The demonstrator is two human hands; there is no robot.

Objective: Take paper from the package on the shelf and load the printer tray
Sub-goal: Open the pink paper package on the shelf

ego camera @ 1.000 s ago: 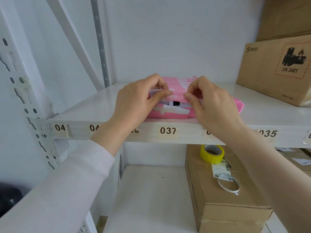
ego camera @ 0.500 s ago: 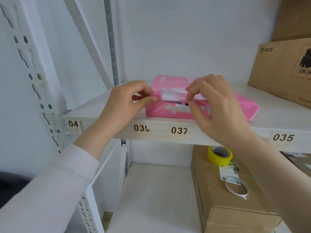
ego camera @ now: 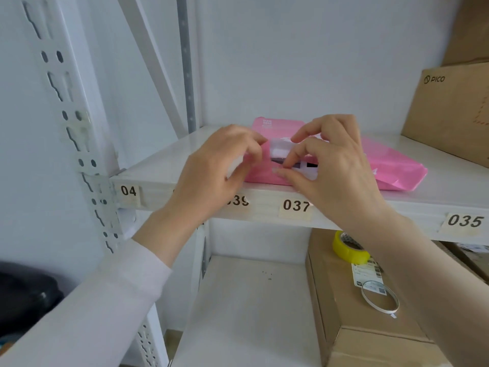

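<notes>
A pink paper package (ego camera: pixel 389 168) lies flat on the white shelf (ego camera: pixel 158 173), its near end facing me. My left hand (ego camera: pixel 211 170) pinches the package's white end flap at the left corner. My right hand (ego camera: pixel 328 165) has its thumb and fingers pinched on the wrapping at the open end, where a dark slit shows. Both hands cover the near end of the package. The printer and its tray are out of view.
A PICO cardboard box (ego camera: pixel 449 112) stands at the right on the same shelf. Below, another cardboard box (ego camera: pixel 357 313) carries a yellow tape roll (ego camera: pixel 349 247) and a thin white strap ring (ego camera: pixel 379 300). A perforated white upright (ego camera: pixel 68 123) rises at the left.
My left hand has shifted left along the package's end and pulled the flap outward. My right fingers have moved down into the opening. The view has drifted left.
</notes>
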